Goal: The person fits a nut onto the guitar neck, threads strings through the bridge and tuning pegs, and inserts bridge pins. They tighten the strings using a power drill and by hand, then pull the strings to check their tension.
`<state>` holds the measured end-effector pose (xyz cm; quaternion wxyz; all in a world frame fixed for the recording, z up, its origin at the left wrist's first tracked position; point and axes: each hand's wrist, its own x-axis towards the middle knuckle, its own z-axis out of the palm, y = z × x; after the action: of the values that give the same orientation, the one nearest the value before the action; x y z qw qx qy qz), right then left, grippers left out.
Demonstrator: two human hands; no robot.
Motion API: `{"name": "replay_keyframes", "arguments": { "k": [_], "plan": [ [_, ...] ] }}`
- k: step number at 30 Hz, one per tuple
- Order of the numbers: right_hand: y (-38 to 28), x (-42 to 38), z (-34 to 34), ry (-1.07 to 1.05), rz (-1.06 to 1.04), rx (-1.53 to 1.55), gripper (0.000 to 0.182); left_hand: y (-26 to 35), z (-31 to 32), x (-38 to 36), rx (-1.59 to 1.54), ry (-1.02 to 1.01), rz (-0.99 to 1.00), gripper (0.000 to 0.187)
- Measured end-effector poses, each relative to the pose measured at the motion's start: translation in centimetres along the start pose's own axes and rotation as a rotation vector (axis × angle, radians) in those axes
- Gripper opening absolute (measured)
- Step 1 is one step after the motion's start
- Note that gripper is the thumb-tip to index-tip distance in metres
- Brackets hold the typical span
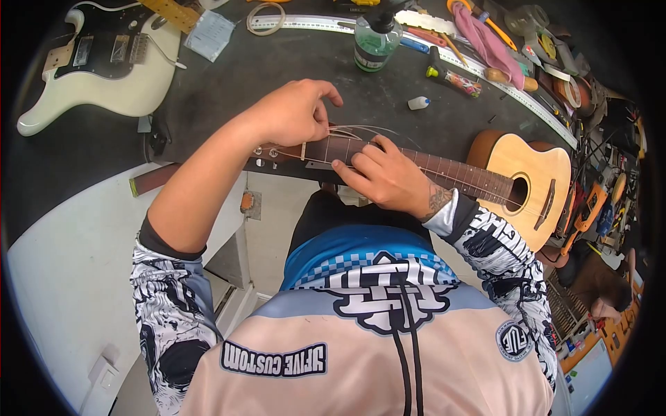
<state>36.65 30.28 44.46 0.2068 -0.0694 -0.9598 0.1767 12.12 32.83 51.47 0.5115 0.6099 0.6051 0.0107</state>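
Observation:
An acoustic guitar with a pale top [508,167] lies with its body at the right and its dark neck [451,168] running left. My left hand [298,111] is bent over the nut end, its lower fingers curled at the loose strings [364,127] and one finger raised apart. Over the fretboard, my right hand [388,175] has bent fingers across the neck and its thumb at the near edge. Tuning pegs [273,153] show beside my left wrist. My left fingertips partly hide their contact with the strings.
A white electric guitar [104,93] lies at upper left. Behind the hands are a green-liquid bottle [374,45], a small white bottle [418,103] and a long ruler [319,24]. Tools and a pink cloth [489,45] crowd the upper right. Another person [595,281] is at far right.

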Motion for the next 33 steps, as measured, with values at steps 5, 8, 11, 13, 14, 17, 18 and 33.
{"name": "replay_keyframes", "arguments": {
  "k": [5,8,11,13,14,17,18,33],
  "plan": [
    [0.1,0.1,0.0,-0.008,0.0,-0.008,0.044,-1.0,0.0,0.4,-0.121,0.05,0.051,0.04],
    [0.0,0.1,0.0,-0.001,-0.003,-0.01,0.044,-0.5,0.1,1.9,-0.106,-0.029,0.034,0.037],
    [0.0,0.2,0.2,0.0,-0.001,-0.014,0.044,-1.1,1.0,3.4,-0.144,-0.009,0.019,0.031],
    [0.1,0.2,0.2,-0.007,0.006,-0.008,0.044,-1.3,1.4,4.0,-0.145,-0.017,0.004,0.025],
    [0.0,0.2,0.2,-0.014,0.01,-0.003,0.044,-1.4,1.4,4.1,-0.113,-0.043,0.0,0.022],
    [0.1,0.2,0.0,-0.02,0.01,-0.001,0.045,-1.6,1.5,4.4,0.023,-0.064,0.042,0.015],
    [0.1,0.2,0.0,-0.017,0.007,-0.005,0.045,-1.7,1.4,4.6,0.078,-0.059,0.066,0.014],
    [0.5,0.3,-0.4,-0.039,-0.012,-0.032,0.038,-3.1,1.3,4.9,-0.173,-0.161,0.116,0.041]
  ]
}}
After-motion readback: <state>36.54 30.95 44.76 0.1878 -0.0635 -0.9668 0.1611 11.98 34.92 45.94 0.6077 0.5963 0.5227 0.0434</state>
